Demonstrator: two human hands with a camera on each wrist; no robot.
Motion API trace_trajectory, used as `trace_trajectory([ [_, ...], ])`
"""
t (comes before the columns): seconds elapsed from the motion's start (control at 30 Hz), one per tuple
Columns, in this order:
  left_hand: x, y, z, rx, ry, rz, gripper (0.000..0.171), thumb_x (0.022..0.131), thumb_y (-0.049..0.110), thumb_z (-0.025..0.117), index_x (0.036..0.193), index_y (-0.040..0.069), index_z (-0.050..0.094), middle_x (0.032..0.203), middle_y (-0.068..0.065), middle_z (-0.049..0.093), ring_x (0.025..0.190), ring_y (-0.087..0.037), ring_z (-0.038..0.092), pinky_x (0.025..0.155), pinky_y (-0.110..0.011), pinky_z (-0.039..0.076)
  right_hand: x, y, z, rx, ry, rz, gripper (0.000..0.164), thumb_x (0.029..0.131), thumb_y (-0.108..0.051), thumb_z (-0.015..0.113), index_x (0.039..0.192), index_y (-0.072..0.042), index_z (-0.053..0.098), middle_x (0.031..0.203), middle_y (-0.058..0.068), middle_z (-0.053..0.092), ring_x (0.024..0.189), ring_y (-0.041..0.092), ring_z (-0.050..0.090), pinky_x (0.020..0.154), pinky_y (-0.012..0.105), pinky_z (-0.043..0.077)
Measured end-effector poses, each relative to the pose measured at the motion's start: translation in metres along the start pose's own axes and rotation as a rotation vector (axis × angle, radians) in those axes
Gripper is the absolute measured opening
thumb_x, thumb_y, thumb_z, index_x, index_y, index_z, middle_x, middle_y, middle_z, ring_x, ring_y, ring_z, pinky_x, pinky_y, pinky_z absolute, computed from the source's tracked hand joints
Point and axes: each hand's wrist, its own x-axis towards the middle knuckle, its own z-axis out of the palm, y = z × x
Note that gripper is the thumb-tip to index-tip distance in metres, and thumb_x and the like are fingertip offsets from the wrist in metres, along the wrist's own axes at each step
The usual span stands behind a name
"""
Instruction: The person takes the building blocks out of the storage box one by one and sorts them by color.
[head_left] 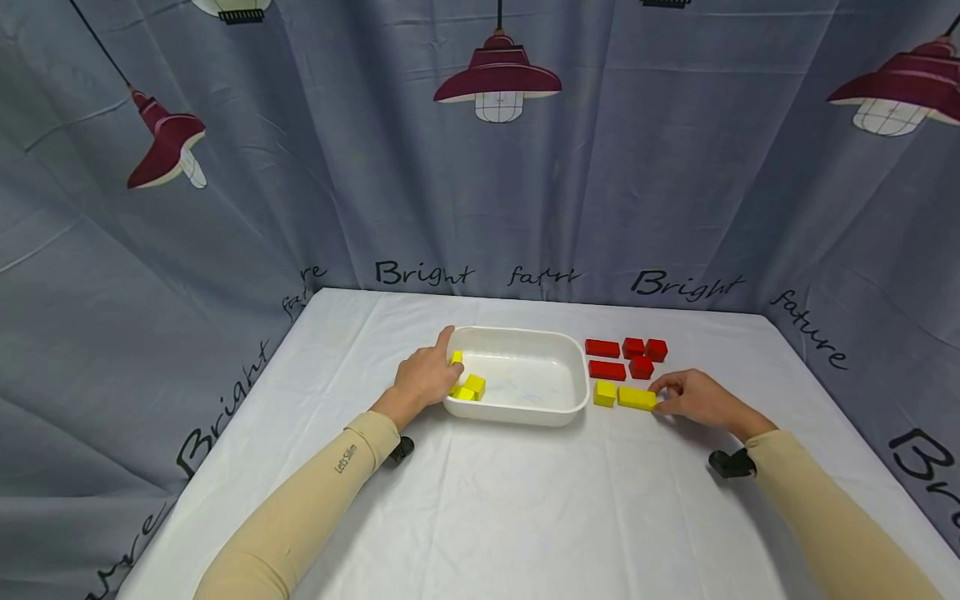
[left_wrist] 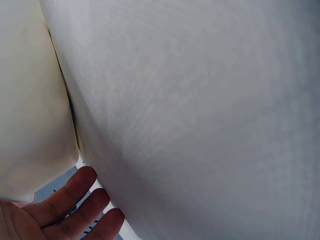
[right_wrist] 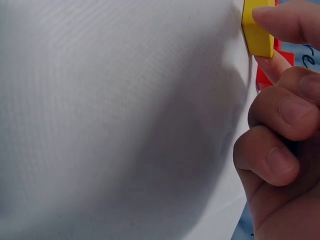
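My left hand (head_left: 426,375) holds the left rim of a white plastic tray (head_left: 525,415), its thumb over the edge and its index finger along the far left corner. In the left wrist view, the other fingers (left_wrist: 82,197) stretch out beside the tray's outer wall (left_wrist: 35,100). Several small yellow blocks (head_left: 475,385) lie inside at the tray's left end, partly hidden by that hand. My right hand (head_left: 697,398) pinches the right end of a long yellow block (head_left: 636,398) between thumb and index finger; its other fingers are curled. A yellow cube (head_left: 603,393) sits just left of this block.
Right of the tray, several red blocks lie behind the yellow ones: two long red blocks (head_left: 607,370) and a few red cubes (head_left: 641,367). A white cloth (head_left: 517,500) covers the table. Grey-blue curtains (head_left: 480,192) with printed lamps hang behind it.
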Motion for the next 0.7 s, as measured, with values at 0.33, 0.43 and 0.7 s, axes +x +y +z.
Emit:
trace_trajectory([
  [0.33,0.001,-0.001,0.001,-0.005,0.006,0.004,0.072,0.098,0.040,0.048,0.161,0.023,0.018,0.131,-0.017,0.064,0.106,-0.029,0.064,0.088,-0.050,0.051,-0.004,-0.003,0.000,0.012,-0.003,0.027,0.045,0.085,-0.021,0.076,0.123,0.002,0.066,0.069,0.000,0.042,0.063,0.017,0.040,0.055,0.026,0.031],
  [0.43,0.001,-0.001,0.001,-0.008,0.004,0.005,0.072,0.098,0.040,0.048,0.161,0.024,0.018,0.132,-0.016,0.064,0.107,-0.029,0.064,0.088,-0.050,0.051,-0.006,-0.004,-0.002,0.002,-0.004,0.030,0.046,0.085,-0.023,0.077,0.123,0.001,0.066,0.069,0.001,0.044,0.063,0.018,0.041,0.055,0.027,0.031],
  [0.7,0.001,-0.001,0.000,-0.005,0.002,0.002,0.072,0.098,0.040,0.048,0.161,0.023,0.018,0.133,-0.016,0.064,0.109,-0.030,0.064,0.089,-0.049,0.051,-0.004,-0.009,-0.009,-0.050,0.006,0.011,0.042,0.085,-0.025,0.078,0.120,-0.004,0.068,0.070,0.002,0.044,0.063,0.019,0.042,0.055,0.028,0.032],
])
